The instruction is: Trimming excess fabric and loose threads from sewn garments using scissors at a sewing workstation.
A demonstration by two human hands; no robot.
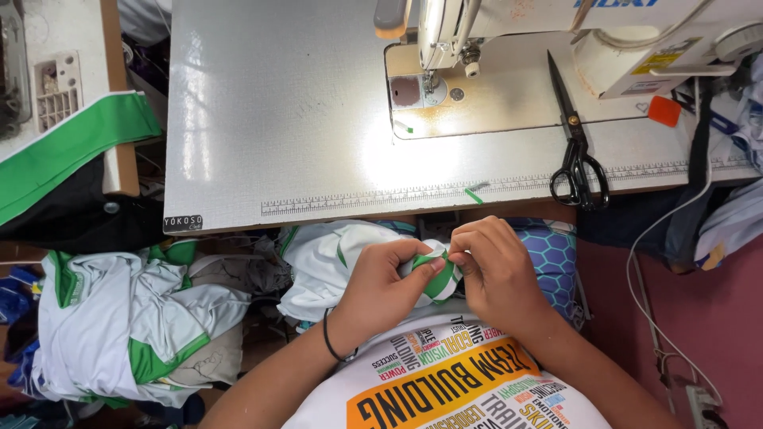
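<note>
Both hands meet over my lap, below the table's front edge. My left hand (385, 282) grips a folded piece of white and green fabric (439, 278). My right hand (491, 262) pinches the top edge of the same piece with fingertips together. More white fabric with green trim (326, 258) hangs behind the hands. A black band circles my left wrist. The sewing machine (477, 32) stands at the table's far side, its needle area (429, 79) well above the hands.
Black scissors (578, 151) lie on the grey sewing table (262, 119) at right. A small green scrap (473, 195) rests on the printed ruler strip. A pile of white and green garments (127, 318) lies at left. Cables and a power strip (699, 401) run at right.
</note>
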